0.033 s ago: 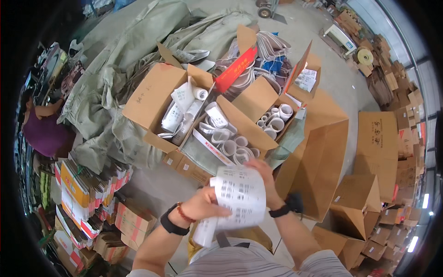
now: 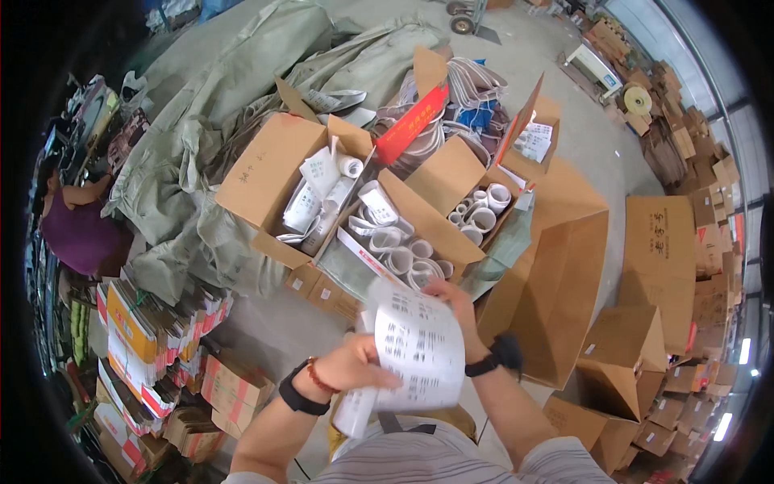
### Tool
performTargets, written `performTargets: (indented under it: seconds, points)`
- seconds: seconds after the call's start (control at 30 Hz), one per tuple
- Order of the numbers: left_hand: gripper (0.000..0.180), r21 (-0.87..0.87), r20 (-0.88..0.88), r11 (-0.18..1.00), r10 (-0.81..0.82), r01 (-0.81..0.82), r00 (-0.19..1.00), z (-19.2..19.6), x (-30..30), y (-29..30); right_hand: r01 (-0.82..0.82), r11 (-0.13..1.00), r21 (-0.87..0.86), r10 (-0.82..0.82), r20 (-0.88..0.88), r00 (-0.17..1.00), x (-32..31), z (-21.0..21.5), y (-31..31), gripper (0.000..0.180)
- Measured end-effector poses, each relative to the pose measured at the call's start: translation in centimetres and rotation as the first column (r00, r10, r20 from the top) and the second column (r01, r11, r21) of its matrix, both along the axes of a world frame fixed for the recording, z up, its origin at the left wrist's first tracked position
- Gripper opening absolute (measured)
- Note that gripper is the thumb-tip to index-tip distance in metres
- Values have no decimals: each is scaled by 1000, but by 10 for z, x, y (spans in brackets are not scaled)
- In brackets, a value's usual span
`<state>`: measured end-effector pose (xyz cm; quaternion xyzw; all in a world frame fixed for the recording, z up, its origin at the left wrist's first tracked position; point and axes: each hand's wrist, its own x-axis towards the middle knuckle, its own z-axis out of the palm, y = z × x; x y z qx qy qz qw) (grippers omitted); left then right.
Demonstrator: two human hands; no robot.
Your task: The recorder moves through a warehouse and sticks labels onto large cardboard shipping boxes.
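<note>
In front of my waist I hold a partly unrolled white printed label roll (image 2: 419, 343). My left hand (image 2: 359, 367) is closed round its left side, thumb on the printed face, with the rolled part hanging below. My right hand (image 2: 458, 310) grips the upper right edge, though its fingers are partly hidden behind the curved sheet. Just beyond my hands stands an open cardboard box of rolled white labels (image 2: 401, 260). To its left, another open box (image 2: 270, 173) holds more rolls and loose sheets. Several upright rolls (image 2: 484, 218) fill the box on the right.
A tall open carton (image 2: 556, 282) stands close to my right arm. Stacked flattened cartons (image 2: 133, 323) are at left, with grey-green sacking (image 2: 177, 161) behind. A person in purple (image 2: 81, 230) is at the far left. Piled boxes (image 2: 657, 258) line the right side.
The sheet's upper part has tilted and bent slightly in my hands, and its top left corner is blurred. My right hand has shifted slightly left. Both hands keep their hold.
</note>
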<state>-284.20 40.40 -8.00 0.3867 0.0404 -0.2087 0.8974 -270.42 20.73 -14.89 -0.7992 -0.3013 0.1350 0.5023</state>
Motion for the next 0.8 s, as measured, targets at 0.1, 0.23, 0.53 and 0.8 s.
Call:
performTargets:
  seconds: [0.1,0.23,0.53,0.8]
  points:
    - [52,-46,96,990,-130,135,987,16,-25,5,-2,999,42,13,-265,964,-2,-42,8,44]
    - [56,-132,217,985,-85,116,972,18,-61,12,-106,994,8,106,-158,982,-16,-46,18,37]
    - [57,-206,165,976,-33,67,986,22,-92,22,239,882,406,40,-569,821,0,-39,61,35]
    - [28,938,318,-110,-109,-329,942,-1,-71,39,364,640,677,732,-681,-21,-1,43,63,38]
